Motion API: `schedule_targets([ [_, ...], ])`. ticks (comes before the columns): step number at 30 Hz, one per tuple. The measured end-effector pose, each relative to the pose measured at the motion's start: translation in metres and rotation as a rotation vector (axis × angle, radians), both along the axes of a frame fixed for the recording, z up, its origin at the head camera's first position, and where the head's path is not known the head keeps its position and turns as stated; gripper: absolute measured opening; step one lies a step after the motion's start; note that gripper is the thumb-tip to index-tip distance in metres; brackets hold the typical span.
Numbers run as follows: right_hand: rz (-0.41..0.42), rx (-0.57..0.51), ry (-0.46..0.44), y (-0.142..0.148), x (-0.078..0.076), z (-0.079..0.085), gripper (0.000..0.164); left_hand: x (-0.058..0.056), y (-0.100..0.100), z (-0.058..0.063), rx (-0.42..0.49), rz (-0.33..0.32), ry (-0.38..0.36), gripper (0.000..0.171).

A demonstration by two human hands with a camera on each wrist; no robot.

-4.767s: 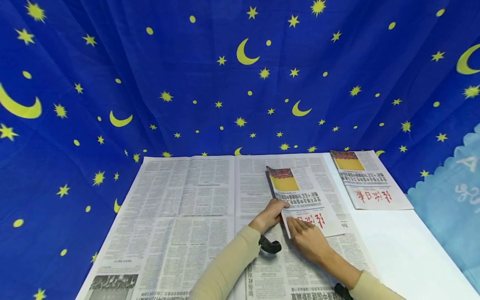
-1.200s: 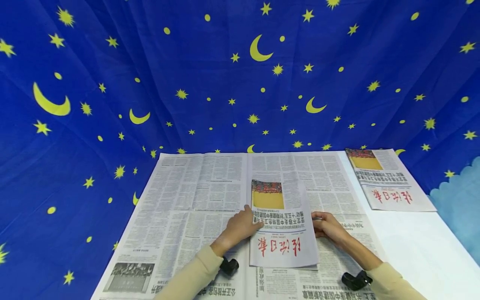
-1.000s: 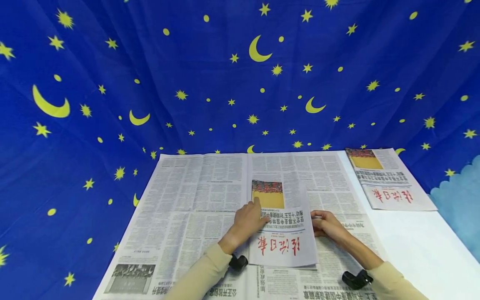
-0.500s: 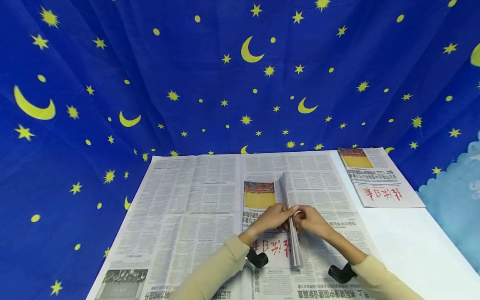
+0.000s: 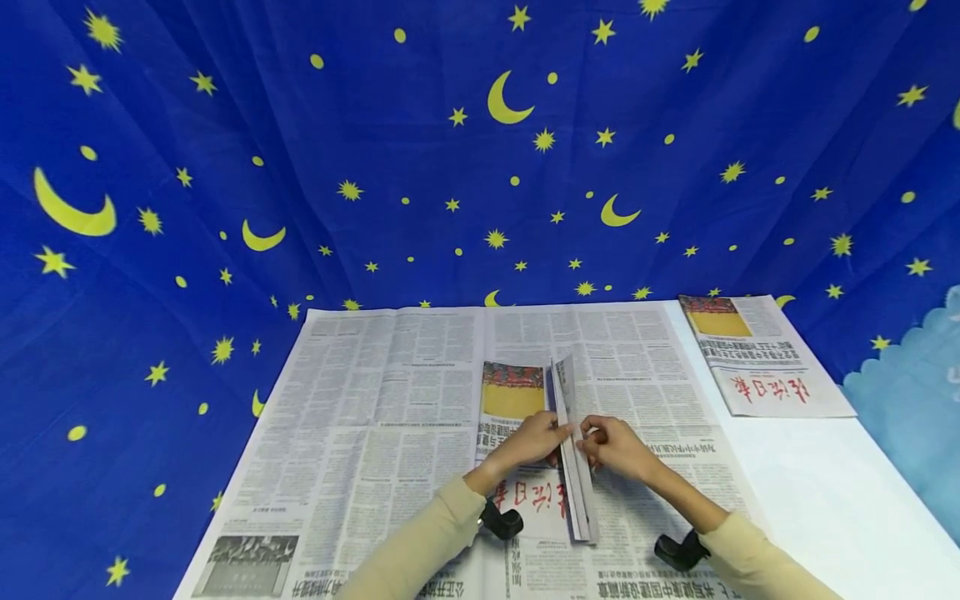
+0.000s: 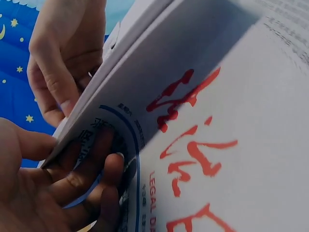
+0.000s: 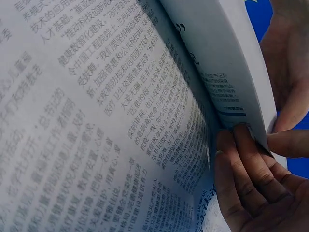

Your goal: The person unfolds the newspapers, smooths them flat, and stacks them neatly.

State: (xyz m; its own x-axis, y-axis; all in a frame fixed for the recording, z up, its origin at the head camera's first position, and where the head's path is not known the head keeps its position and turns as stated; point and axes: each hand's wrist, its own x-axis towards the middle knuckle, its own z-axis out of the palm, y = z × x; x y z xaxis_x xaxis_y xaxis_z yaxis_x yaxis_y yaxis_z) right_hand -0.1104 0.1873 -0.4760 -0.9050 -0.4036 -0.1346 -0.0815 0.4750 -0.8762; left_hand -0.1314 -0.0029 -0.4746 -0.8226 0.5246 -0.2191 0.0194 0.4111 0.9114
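A folded newspaper [image 5: 528, 498] with red title characters and a yellow picture lies upside down from this viewpoint. Its right part [image 5: 576, 487] stands up as a thick, layered edge. From the left side, my left hand [image 5: 534, 439] pinches this edge, thumb over the top and fingers against the title page; those fingers [image 6: 79, 181] show in the left wrist view. On the other side my right hand [image 5: 617, 450] grips the same upright layers between thumb and fingers [image 7: 251, 169], as the right wrist view shows. Printed inner text [image 7: 120, 96] faces the right wrist camera.
Beneath it a large newspaper sheet [image 5: 382, 400] lies spread over the white table [image 5: 795, 483]. A second folded newspaper [image 5: 765, 354] with the same front page lies at the right. Behind hangs a blue star-and-moon curtain [image 5: 420, 150]. Black cameras [image 5: 501, 521] sit on both wrists.
The folded newspaper has shifted left and been straightened from its earlier slant. Its right part has come upright. My left hand has moved from its left edge to the raised edge, meeting my right.
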Motion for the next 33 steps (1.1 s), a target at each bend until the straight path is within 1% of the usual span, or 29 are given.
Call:
schedule_targets([
  [4,-0.024,0.004,-0.013,0.001,0.001,0.001,0.009,-0.001,-0.007,0.004,-0.002,0.002,0.000,0.024],
  [9,-0.066,0.003,-0.035,0.002,0.002,0.001,0.010,-0.003,-0.014,0.005,-0.017,0.007,0.012,0.027],
  [13,-0.092,-0.038,-0.090,0.003,0.003,0.000,0.012,-0.004,-0.023,0.008,-0.036,-0.002,0.019,0.028],
  [16,-0.107,-0.073,-0.141,0.008,0.002,0.000,0.012,-0.006,-0.035,0.014,-0.057,-0.003,0.013,0.029],
  [18,-0.116,-0.084,-0.172,0.012,0.001,0.001,0.013,-0.008,-0.046,0.019,-0.068,-0.002,0.012,0.030],
  [21,-0.130,-0.073,-0.189,0.019,0.001,0.003,0.013,-0.010,-0.067,0.029,-0.081,0.015,0.009,0.030],
  [25,-0.147,-0.056,-0.184,0.032,0.002,0.009,0.015,-0.011,-0.103,0.039,-0.072,0.032,0.027,0.029],
  [28,-0.161,-0.039,-0.173,0.043,0.004,0.012,0.016,-0.011,-0.133,0.041,-0.072,0.051,0.047,0.028],
  [30,-0.178,-0.017,-0.160,0.050,0.005,0.012,0.016,-0.012,-0.152,0.039,-0.082,0.071,0.058,0.028],
  [33,-0.203,0.028,-0.142,0.059,0.007,0.010,0.015,-0.012,-0.176,0.035,-0.125,0.132,0.068,0.026],
])
